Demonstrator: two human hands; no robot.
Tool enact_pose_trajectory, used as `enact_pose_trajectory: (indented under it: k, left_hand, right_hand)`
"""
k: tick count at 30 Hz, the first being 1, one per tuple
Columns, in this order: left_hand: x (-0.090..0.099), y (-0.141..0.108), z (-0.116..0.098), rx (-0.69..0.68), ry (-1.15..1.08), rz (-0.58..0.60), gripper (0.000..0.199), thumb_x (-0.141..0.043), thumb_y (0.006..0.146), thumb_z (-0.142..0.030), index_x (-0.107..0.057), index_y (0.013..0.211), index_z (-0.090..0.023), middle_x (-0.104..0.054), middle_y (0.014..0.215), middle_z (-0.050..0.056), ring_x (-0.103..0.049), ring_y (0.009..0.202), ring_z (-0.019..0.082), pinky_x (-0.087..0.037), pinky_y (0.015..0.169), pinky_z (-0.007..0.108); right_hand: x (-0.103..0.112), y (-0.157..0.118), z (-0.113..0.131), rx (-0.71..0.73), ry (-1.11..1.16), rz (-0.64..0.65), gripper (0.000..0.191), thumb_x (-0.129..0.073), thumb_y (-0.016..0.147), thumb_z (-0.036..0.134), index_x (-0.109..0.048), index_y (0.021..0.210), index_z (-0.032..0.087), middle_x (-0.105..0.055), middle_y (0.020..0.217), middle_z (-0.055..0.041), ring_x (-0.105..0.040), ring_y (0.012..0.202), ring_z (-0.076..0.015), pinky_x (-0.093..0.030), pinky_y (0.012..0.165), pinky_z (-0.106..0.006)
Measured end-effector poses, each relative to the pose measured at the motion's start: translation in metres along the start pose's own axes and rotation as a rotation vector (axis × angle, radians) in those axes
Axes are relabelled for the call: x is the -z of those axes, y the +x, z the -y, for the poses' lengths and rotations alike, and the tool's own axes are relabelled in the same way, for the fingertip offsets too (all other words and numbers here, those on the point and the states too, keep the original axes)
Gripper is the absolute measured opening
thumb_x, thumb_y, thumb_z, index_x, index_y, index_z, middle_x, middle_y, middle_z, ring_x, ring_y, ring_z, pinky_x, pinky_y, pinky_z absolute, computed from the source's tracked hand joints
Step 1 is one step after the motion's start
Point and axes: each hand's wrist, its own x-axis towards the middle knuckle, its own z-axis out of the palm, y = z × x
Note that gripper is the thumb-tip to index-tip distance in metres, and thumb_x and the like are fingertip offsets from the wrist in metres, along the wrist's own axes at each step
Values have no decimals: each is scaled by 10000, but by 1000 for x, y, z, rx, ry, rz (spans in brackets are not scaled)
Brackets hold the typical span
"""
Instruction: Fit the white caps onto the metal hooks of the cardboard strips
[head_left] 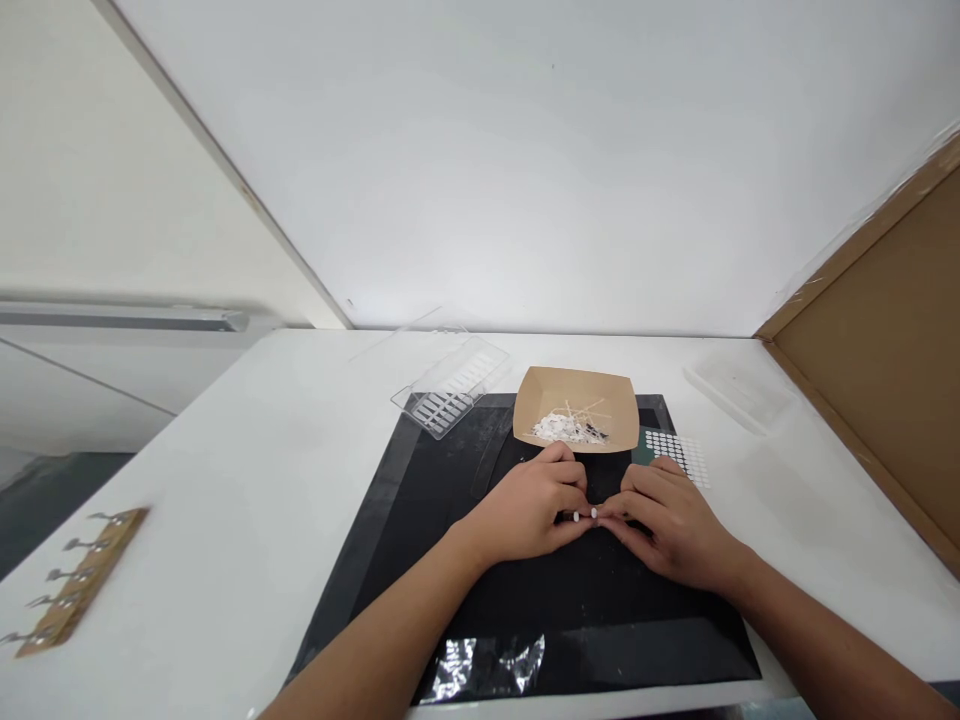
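Over the black mat, my left hand [534, 503] and my right hand [670, 518] meet with thumbs and index fingers pinched together. A small white piece [594, 513] shows where the fingertips come together, and a second white bit [576, 516] peeks out by my left thumb. Their exact kind is too small to tell, and the fingers hide most of them. Just beyond my left hand stands a brown paper tray [622, 400] with white scraps [566, 428] and thin pale strips inside. A sheet of white oval stickers [677, 452] lies partly behind my right hand.
The black mat [525, 610] is taped onto a white table [300, 480]. A clear slotted plastic tray [451, 385] sits at its back left corner. At the right lies a translucent lid or box [731, 393]. A wooden strip with metal clips [86, 580] lies far left.
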Motion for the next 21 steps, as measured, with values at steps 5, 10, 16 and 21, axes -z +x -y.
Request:
enact_pose_trajectory:
  k: [5,10,16,21]
  left_hand:
    - [0,-1,1,11,5,11,95,-749,963,-239,-817,909,-202,-715,914,44,-583,942,206,-519,877,334]
    - [-1,0,1,3,29,23,123,-736,969,-235,-796,870,-195,-708,904,44,-576,925,199,-522,899,338]
    - [-1,0,0,-5,33,22,150,-723,981,-237,-780,851,-189,-706,895,43,-570,915,200,-514,894,339]
    - [-1,0,0,-1,22,22,129,-735,972,-232,-784,859,-194,-709,898,46,-570,933,206,-514,890,335]
  right_hand:
    - [-4,0,1,-42,11,-5,95,-639,1068,242,-716,1025,207,-610,867,-14,-532,756,-161,-325,769,-353]
    - [-9,2,5,-87,-11,-30,95,-646,1062,245,-719,1015,205,-626,847,-8,-557,759,-165,-315,762,-356]
    - [-12,2,5,-130,17,-19,124,-638,1070,271,-715,995,209,-629,843,-3,-572,760,-163,-306,765,-353]
    - [-11,4,7,-146,43,14,143,-627,1079,263,-709,979,202,-640,843,-4,-574,774,-165,-310,768,-350]
